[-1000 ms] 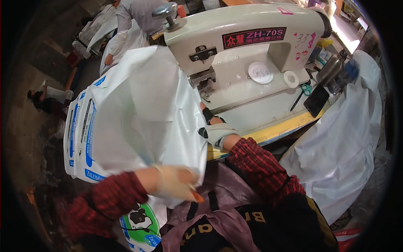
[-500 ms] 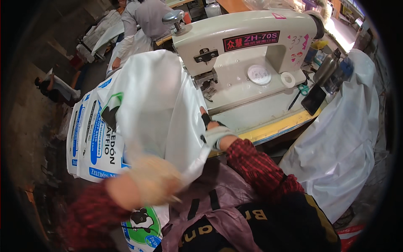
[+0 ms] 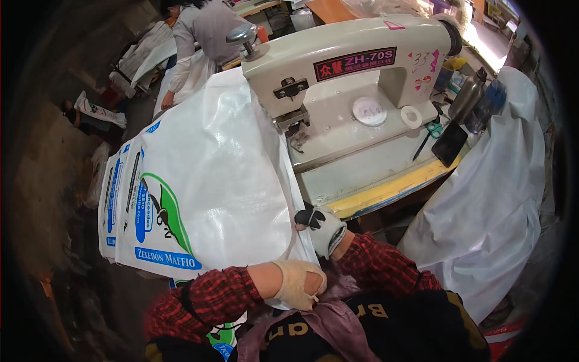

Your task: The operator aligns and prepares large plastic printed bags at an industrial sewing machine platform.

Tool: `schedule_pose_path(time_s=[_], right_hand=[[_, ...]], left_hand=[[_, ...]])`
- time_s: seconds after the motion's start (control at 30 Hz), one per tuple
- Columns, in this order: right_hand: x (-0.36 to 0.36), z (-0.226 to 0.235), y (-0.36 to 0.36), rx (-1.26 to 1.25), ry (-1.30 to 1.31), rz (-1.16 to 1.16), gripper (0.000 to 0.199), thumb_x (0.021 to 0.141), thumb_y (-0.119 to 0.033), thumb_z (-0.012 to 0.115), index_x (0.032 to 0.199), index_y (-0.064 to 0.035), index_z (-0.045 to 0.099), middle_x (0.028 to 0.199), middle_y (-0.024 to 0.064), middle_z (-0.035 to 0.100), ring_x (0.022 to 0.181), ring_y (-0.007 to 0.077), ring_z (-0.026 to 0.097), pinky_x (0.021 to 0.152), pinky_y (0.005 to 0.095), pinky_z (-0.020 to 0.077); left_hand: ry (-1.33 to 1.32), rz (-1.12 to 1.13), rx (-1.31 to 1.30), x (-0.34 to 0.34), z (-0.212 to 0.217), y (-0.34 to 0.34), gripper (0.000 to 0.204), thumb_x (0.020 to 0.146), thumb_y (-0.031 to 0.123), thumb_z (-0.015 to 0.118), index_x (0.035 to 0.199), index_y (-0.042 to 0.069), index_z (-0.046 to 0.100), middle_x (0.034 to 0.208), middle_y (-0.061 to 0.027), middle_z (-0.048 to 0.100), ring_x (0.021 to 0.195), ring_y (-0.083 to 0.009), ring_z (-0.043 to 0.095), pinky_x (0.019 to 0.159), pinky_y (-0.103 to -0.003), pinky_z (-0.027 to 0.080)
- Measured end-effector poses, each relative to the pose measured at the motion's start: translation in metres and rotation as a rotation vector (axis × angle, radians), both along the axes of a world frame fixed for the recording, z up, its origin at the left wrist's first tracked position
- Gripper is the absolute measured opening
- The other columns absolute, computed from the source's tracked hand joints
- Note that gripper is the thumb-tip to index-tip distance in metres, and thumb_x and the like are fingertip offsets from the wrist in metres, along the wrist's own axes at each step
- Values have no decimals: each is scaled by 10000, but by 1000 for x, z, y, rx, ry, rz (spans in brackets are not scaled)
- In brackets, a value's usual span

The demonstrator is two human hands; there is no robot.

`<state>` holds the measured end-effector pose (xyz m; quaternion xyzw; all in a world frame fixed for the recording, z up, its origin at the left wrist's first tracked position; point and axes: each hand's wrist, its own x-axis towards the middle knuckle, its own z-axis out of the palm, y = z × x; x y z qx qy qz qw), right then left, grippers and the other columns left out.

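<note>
A white woven sack [image 3: 232,175] with green and blue print lies spread at the left of a cream sewing machine [image 3: 353,57], its far right edge beside the needle area. My right hand [image 3: 325,228], in a pale glove with dark fingertips, is closed on the sack's right edge near the table's front. Just nearer to me, my left hand [image 3: 300,283], in a worn tan glove, is closed at the sack's near right corner; its fingertips are partly hidden. More printed sacks [image 3: 110,202] lie layered under the left side.
A large white sheet of sack material [image 3: 482,205] drapes at the right. On the machine table [image 3: 386,190] lie a phone [image 3: 450,145], a pen, teal scissors [image 3: 434,129] and a tape roll [image 3: 411,117], with a metal bottle [image 3: 468,98] behind. A co-worker [image 3: 208,36] bends over white material at the back.
My left hand has swept right and toward my right hand. The raised, blurred sack now lies flatter, its print more visible. My right hand has shifted slightly nearer to me.
</note>
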<state>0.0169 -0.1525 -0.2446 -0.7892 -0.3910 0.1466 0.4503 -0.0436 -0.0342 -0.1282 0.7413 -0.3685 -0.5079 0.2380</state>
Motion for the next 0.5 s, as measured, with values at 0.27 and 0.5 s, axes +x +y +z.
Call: schedule_pose_path(time_s=[0.27, 0.5], right_hand=[[-19, 22, 11, -472, 238, -174, 561, 863, -244, 425, 1358, -57, 238, 949, 293, 568, 886, 412, 574, 733, 468, 461], [42, 16, 51, -539, 136, -253, 553, 850, -257, 453, 1333, -49, 280, 911, 279, 578, 839, 418, 578, 705, 467, 465]], left_hand=[[-128, -226, 302, -17, 3, -13, 156, 665, 237, 631, 736, 98, 636, 733, -119, 636, 710, -336, 605, 604, -396, 479], [-271, -281, 324, 10, -7, -9, 254, 662, 333, 625, 838, 151, 650, 803, -60, 649, 789, -292, 612, 734, -400, 438]])
